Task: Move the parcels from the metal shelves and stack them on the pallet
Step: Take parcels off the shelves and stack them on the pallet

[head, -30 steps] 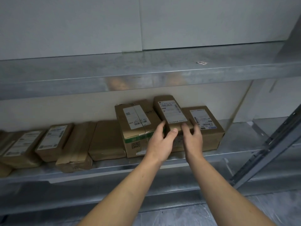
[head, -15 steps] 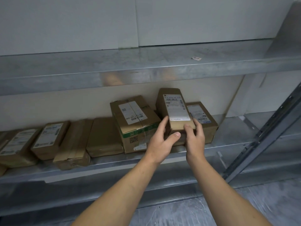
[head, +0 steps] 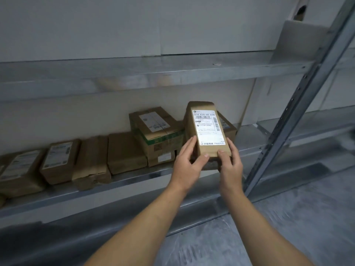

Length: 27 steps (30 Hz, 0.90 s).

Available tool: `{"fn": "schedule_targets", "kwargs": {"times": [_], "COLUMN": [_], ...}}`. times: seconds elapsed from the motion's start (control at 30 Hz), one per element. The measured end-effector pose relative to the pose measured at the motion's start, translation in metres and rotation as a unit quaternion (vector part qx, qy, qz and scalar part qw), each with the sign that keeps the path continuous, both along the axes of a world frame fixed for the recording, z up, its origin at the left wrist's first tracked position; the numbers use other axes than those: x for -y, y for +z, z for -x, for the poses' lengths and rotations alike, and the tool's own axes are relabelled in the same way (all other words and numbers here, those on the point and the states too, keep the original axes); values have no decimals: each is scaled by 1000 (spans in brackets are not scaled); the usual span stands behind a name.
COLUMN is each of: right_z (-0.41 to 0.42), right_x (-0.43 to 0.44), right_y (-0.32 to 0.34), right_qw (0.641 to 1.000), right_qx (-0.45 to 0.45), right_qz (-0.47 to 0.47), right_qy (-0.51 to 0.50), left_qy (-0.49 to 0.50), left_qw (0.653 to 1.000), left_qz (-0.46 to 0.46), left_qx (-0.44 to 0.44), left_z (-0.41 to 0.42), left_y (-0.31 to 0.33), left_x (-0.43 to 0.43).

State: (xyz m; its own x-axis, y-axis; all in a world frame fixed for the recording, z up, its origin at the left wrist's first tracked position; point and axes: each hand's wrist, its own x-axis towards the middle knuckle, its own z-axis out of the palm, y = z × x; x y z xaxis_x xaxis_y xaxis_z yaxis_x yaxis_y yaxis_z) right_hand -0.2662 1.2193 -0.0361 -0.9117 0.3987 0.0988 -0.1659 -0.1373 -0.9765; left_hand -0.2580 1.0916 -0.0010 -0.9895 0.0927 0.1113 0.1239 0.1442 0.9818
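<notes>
Both arms reach forward. The left hand (head: pixel 189 162) and the right hand (head: pixel 229 164) grasp the near end of a narrow brown parcel (head: pixel 208 131), thumbs on top. They hold it tilted up over the front edge of the lower metal shelf (head: pixel 132 182). It hides most of another parcel (head: pixel 228 126) behind it. Its white label (head: pixel 209 127) begins with "516 K20-00 078"; the smaller print is too fine to read.

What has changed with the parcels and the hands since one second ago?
The left hand and the right hand took hold of the long labelled parcel and drew it up and out from the shelf. The other parcels stayed in their row.
</notes>
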Motion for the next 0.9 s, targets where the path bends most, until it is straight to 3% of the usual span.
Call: {"fn": "schedule_targets", "kwargs": {"times": [0.33, 0.67, 0.9], "right_z": [-93, -126, -141], "right_x": [66, 221, 344], "right_y": [11, 14, 19], "right_qw": [999, 974, 921], "right_qx": [-44, -73, -76], "right_qz": [-16, -24, -26], "right_qy": [16, 215, 381], "left_qy": [10, 201, 344], "left_qw": [997, 974, 931], "left_qz": [-68, -55, -64], "left_qx": [-33, -86, -106], "left_z": [-85, -160, -213], "left_y": [-6, -13, -16], "left_x": [76, 226, 334]}}
